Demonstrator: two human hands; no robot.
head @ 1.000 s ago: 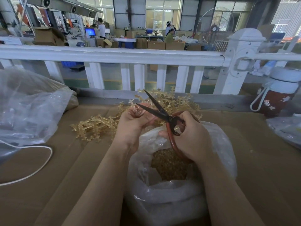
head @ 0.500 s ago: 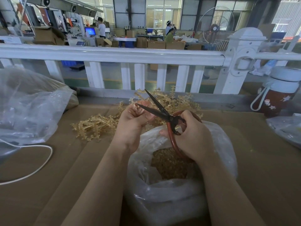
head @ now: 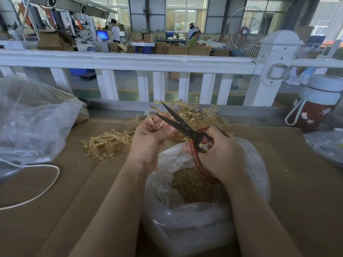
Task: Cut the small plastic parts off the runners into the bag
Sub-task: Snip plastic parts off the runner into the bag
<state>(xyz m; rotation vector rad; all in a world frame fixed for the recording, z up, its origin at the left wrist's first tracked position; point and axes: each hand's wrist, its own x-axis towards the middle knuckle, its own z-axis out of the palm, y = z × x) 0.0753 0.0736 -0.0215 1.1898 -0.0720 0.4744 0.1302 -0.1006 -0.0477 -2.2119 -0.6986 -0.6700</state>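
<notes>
My right hand [head: 220, 156] grips the red handles of black scissors [head: 178, 120], whose blades stand apart and point up-left. My left hand [head: 148, 138] pinches a thin amber runner [head: 156, 123] just under the lower blade. Both hands hover over the open mouth of a clear plastic bag [head: 185, 219] that holds several cut amber parts [head: 193, 184]. A heap of uncut amber runners [head: 109, 143] lies on the cardboard behind and left of my hands.
A large crumpled clear bag [head: 31, 123] fills the left of the cardboard table [head: 55, 210], with a white cord [head: 46, 190] looping beside it. A white railing [head: 130, 62] runs along the back. A red and white jug [head: 317, 106] stands at the right, another bag [head: 326, 145] below it.
The scissors and both hands have held nearly the same place. The runner in my left hand shows a little more clearly under the blades.
</notes>
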